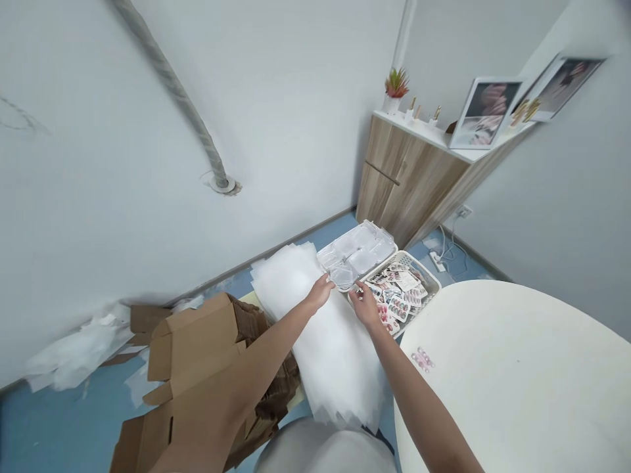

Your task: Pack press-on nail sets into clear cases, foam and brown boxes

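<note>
Both arms reach forward over a stack of white translucent sheets or bags (335,361). My left hand (320,293) has its fingers pinched at the near left edge of a clear plastic box (342,274). At the right edge of the same box, my right hand (365,305) has its fingers curled and pressed together. The box is at the near end of a white basket (394,248) containing several clear plastic pieces. Beside my right hand stands a second white basket (434,279), full of cards bearing press-on nails (398,307).
A round white table (513,368) fills the right, with a nail set (422,359) near its edge. Flattened cardboard boxes (197,355) are piled on the left. A wooden cabinet (409,171) stands behind the baskets. A power strip (436,261) lies on the floor.
</note>
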`<state>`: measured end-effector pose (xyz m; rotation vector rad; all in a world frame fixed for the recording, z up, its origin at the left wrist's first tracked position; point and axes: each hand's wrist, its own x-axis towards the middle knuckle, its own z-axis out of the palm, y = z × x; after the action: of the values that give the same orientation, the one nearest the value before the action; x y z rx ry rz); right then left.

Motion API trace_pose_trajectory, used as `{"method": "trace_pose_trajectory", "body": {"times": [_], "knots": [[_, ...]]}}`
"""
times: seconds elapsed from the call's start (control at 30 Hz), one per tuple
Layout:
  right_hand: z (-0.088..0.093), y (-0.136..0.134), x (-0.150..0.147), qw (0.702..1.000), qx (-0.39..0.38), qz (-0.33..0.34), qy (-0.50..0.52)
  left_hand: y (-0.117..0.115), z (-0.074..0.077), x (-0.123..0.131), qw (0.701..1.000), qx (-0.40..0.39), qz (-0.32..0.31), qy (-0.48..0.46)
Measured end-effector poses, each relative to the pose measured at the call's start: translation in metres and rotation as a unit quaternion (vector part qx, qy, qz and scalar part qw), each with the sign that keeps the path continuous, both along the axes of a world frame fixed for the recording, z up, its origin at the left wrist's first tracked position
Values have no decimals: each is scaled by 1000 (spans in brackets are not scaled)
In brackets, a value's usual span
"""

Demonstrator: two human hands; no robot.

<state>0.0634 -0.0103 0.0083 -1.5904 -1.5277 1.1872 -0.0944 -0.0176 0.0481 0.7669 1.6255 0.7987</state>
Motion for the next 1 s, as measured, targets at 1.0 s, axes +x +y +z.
{"method": "trace_pose_trajectory", "body": {"times": [1.0], "knots": [[6,-21,-10,995,18,-67,73,-18,0,23,992,33,117,-21]]}}
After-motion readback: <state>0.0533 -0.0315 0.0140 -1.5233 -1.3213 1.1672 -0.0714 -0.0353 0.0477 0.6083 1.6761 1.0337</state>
